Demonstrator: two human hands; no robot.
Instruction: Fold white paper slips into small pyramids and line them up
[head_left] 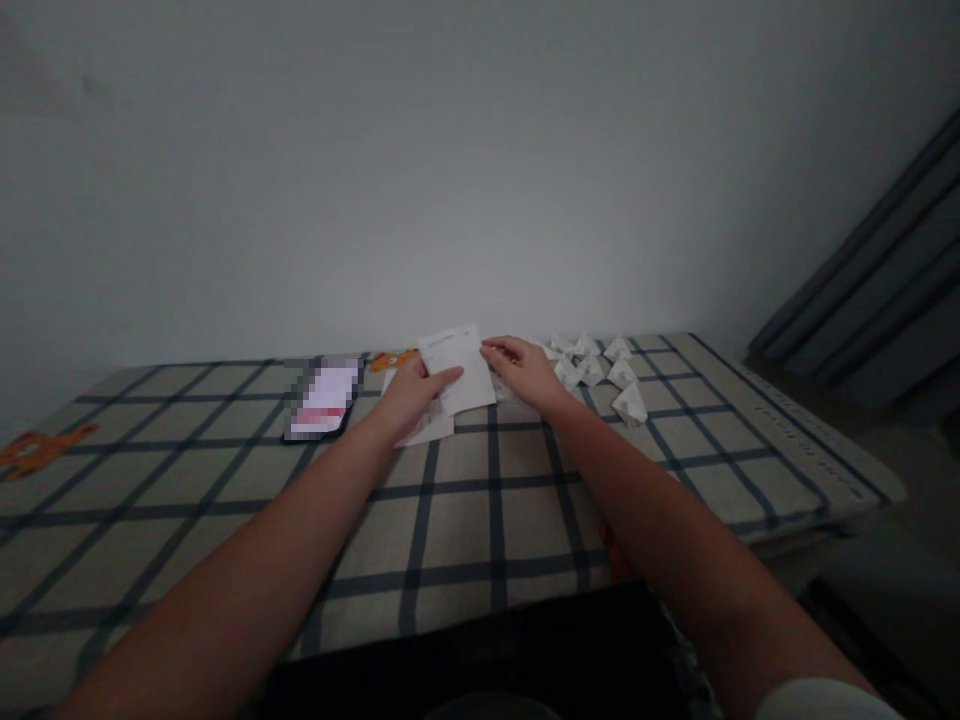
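My left hand [415,393] grips a white sheet of paper [456,360], its thumb lying across the front. The sheet is tilted up above the table and has faint print along its top. At the sheet's right edge, my right hand [521,368] has its thumb and fingertips pinched together on the paper. More white paper [429,430] lies on the cloth under my left hand, partly hidden by it. To the right of my right hand are several small folded white paper pieces [591,370], standing in a loose group.
A phone [324,400] with a lit, blurred screen lies left of my left hand. The checked tablecloth [465,520] covers the table, which meets a plain wall [450,180] at the back. A grey curtain [885,250] hangs at the right.
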